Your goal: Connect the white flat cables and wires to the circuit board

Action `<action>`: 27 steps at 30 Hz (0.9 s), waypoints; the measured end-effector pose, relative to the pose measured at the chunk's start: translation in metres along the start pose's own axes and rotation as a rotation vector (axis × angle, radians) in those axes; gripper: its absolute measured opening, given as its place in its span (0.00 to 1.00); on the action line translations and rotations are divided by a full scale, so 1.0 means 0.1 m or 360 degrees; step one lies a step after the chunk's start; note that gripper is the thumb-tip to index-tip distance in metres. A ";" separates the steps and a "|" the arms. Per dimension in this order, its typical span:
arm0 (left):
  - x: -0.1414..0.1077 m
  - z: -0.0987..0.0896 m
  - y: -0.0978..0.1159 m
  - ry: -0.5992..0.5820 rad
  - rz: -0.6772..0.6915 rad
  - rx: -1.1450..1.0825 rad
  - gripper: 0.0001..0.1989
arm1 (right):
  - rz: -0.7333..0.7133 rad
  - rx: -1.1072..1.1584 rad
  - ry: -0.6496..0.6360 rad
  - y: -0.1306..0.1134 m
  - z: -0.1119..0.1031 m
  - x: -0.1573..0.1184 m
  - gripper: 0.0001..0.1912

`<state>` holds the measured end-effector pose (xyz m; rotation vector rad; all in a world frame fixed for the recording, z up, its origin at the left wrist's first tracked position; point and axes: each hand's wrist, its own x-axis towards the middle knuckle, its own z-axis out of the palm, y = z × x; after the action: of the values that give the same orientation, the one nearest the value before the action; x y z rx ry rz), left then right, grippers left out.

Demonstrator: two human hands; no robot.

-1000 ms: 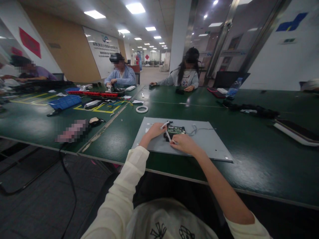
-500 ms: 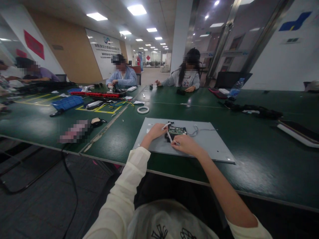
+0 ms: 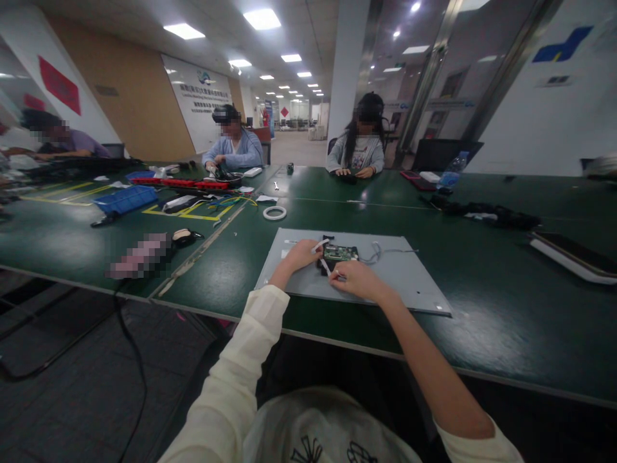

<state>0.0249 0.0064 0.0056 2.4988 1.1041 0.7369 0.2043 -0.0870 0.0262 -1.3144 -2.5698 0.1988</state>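
A flat grey panel (image 3: 395, 283) lies before me with a green circuit board (image 3: 341, 253) in a dark mount on it. My left hand (image 3: 303, 254) is closed at the board's left side, pinching a thin white strip (image 3: 324, 263) that looks like tape or flat cable. Its upper end sticks out past my fingers. At the board's near edge, my right hand (image 3: 354, 279) pinches the strip's lower end. The fingertips are partly hidden. From the board's right side a grey cable (image 3: 376, 256) curls over the panel.
Beyond the panel lie a white tape ring (image 3: 274, 213) and a small wrench (image 3: 276, 186). Leftward are a blue bin (image 3: 125, 200), loose wires (image 3: 236, 202) and a dark mouse-like object (image 3: 186, 237). A phone-like slab (image 3: 576, 257) rests at right. Co-workers sit across the table.
The strip has shifted slightly between my fingers, while both hands stay nearly in place. The view has moved a little. Across the table, a co-worker's raised hand has come down to the tabletop.
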 end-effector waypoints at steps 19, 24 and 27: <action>0.00 0.00 0.01 0.0016 -0.0042 0.0068 0.08 | 0.0029 0.0102 -0.0038 0.04 0.00 -0.01 0.09; 0.01 0.00 -0.04 0.0003 -0.0042 0.0077 0.09 | 0.0064 0.0118 -0.0058 0.05 0.00 0.00 0.09; 0.01 0.00 -0.07 0.0029 -0.0059 0.0055 0.09 | 0.0074 0.0131 -0.0053 0.05 0.00 -0.01 0.09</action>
<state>0.0215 0.0118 0.0032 2.4976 1.1757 0.7379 0.2083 -0.0848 0.0248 -1.3522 -2.5309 0.3341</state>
